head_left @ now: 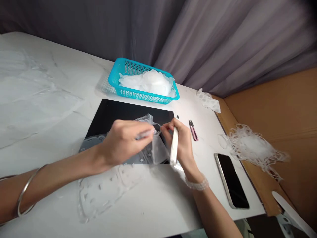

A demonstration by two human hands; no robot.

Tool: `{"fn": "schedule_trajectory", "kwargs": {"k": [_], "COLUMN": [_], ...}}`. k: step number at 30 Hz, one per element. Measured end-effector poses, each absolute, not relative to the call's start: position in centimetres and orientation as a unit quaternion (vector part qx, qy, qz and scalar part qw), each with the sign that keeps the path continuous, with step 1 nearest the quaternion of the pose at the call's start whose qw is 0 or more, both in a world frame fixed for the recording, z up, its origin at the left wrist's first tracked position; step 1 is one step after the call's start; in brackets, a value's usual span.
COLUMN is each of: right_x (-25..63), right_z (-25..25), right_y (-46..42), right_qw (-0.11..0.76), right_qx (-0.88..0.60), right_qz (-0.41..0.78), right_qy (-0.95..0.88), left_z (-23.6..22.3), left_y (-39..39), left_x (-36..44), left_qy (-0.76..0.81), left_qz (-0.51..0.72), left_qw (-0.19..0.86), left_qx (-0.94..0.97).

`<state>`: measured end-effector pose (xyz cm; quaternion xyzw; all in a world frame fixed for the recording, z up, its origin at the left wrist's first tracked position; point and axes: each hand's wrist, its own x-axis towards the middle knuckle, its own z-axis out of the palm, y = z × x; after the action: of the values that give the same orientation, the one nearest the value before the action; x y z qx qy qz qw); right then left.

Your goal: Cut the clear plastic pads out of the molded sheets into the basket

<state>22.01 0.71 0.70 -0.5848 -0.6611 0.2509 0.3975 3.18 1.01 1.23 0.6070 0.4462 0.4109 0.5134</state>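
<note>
My left hand (123, 140) is closed on a soft, translucent piece (159, 150), pinching its upper part over the black mat (116, 109). Close to it on the right, my right hand (182, 138) has its thumb and fingertips together at a thin clear loop beside that piece. Lying along the same hand is a white-handled craft knife (174, 145), its dark pointed tip facing away from me. Under my left hand, a larger clear moulded sheet (99, 191) lies partly on the mat and partly on the white table. What exactly my left fingertips press is blurred.
Behind the mat stands a blue basket (146, 96) holding whitish translucent pieces (156, 82). Pink thread snips (193, 131) and a phone (232, 181) lie to the right. A heap of clear stringy scraps (255, 147) sits at the right edge. Clear sheets (37, 96) spread at left.
</note>
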Motion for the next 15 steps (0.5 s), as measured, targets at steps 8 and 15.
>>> {"fn": "schedule_trajectory", "kwargs": {"k": [8, 15], "right_x": [27.2, 22.8], "right_z": [-0.4, 3.1], "right_y": [3.6, 0.3], "right_qw": [0.439, 0.462], "right_qx": [-0.627, -0.540], "right_qz": [0.267, 0.328], "right_qy": [-0.586, -0.622], "left_z": [2.3, 2.1], "left_y": [3.8, 3.3], "left_x": [2.2, 2.5], "left_qy": [0.395, 0.381], "left_qz": [0.405, 0.395], "left_qw": [0.682, 0.750], "left_qx": [0.464, 0.369]}}
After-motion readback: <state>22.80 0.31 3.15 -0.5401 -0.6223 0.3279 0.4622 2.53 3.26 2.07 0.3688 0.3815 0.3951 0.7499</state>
